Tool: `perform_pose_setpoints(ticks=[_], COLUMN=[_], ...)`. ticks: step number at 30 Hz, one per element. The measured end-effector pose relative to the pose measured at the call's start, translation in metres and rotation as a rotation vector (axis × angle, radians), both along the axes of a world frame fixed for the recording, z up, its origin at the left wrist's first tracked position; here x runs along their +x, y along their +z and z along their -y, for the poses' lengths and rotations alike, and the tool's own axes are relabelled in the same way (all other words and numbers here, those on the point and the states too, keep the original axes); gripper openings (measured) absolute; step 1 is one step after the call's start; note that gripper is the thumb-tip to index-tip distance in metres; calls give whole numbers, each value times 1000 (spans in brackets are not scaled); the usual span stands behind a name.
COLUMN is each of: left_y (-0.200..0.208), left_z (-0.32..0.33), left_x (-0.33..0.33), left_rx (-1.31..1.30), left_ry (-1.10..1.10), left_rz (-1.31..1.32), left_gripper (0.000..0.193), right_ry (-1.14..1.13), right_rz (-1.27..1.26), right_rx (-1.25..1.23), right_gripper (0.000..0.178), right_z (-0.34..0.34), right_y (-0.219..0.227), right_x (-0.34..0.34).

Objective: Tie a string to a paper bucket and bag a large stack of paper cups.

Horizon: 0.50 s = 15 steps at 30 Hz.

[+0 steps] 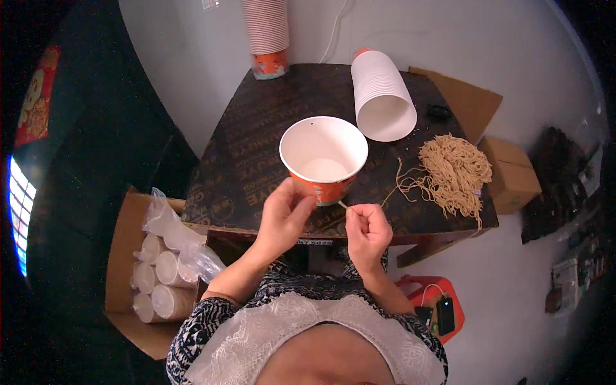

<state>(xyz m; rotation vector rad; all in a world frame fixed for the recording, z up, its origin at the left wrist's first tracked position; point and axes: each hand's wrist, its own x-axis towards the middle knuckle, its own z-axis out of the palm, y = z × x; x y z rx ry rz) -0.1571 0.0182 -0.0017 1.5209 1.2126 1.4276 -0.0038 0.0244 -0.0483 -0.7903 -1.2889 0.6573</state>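
Note:
A large paper cup (324, 149), white inside and orange outside, stands upright at the table's near edge, with its open mouth up. My left hand (282, 218) is closed against the lower left side of the cup, its fingertips partly hidden by the thumb and the cup. Just right of the cup's base, my right hand (368, 234) is closed in a pinch on a thin beige string. A short piece of it shows between the fingers and the cup's base. On the table's right lies a tangled heap of beige string (454, 170), with a loose strand running toward my right hand.
A stack of white paper cups (384, 96) lies on its side behind the heap; another stack (266, 32) stands at the back left. Left of the dark table (237, 147), an open carton (125, 250) holds bagged cup stacks. A red stool (454, 327) bears a power bank.

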Motion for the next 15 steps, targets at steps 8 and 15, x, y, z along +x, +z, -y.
perform_pose_setpoints(ticks=[8,15], left_y=[1,0], left_z=[0,0], left_x=[-8,-8], left_rx=[64,63], left_ry=[20,58], left_rz=[93,172], left_gripper=[1,4], right_ry=[-213,-200], right_rz=[119,102], right_rx=[148,154], right_gripper=[11,9], right_z=[-26,-30], right_y=[-11,-12], right_x=[-5,-11])
